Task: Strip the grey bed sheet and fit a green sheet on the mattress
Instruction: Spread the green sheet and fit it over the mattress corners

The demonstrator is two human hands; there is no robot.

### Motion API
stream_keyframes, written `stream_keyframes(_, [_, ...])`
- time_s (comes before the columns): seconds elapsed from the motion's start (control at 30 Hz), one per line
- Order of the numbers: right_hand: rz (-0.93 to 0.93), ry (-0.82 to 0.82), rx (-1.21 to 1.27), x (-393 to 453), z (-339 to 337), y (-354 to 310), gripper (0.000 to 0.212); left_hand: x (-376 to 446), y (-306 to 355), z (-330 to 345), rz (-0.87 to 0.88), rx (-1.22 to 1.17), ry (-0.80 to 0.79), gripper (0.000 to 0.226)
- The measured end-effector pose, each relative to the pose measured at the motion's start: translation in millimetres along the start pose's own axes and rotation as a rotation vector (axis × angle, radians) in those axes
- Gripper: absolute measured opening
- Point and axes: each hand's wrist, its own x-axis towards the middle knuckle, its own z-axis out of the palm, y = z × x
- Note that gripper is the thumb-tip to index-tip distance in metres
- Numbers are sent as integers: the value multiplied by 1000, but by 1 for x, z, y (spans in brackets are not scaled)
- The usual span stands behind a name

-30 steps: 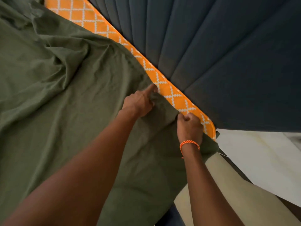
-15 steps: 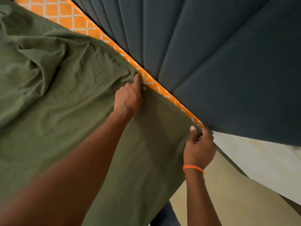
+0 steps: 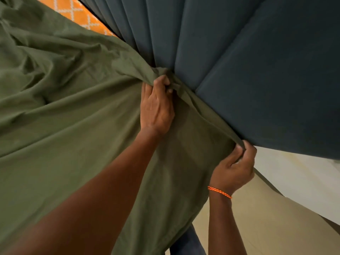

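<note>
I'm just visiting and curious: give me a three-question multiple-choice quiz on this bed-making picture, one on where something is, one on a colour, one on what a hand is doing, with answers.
1. Where does bare mattress still show?
A. top left, beside the headboard
B. bottom right
C. under the right wrist

2. What colour is the wrist band?
A. blue
B. orange
C. white

3. What is the left hand doing?
A. lying flat and open
B. hanging idle
C. gripping a bunch of the green sheet

Answers: 1 A, the orange patterned patch lies between the sheet and the dark headboard. 2 B, it is orange, on the wrist of the right hand, which pinches the sheet's edge. 3 C, its fingers curl round gathered cloth at the headboard.
</note>
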Motion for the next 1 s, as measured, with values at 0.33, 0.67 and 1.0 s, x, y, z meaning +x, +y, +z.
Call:
stream_keyframes(0.33, [-425,-424,-337,-15,-5,29,47,-7,-49,-11,288,304,-227,63])
stream_keyframes(0.67, [-667,-662,-457,17,34,5,58,-29,-48,-7,455,342,-566,46])
stream_keyframes(1.0, [-606,-475,-531,7,57,9,45,-15,-62,4,429,480,-602,55])
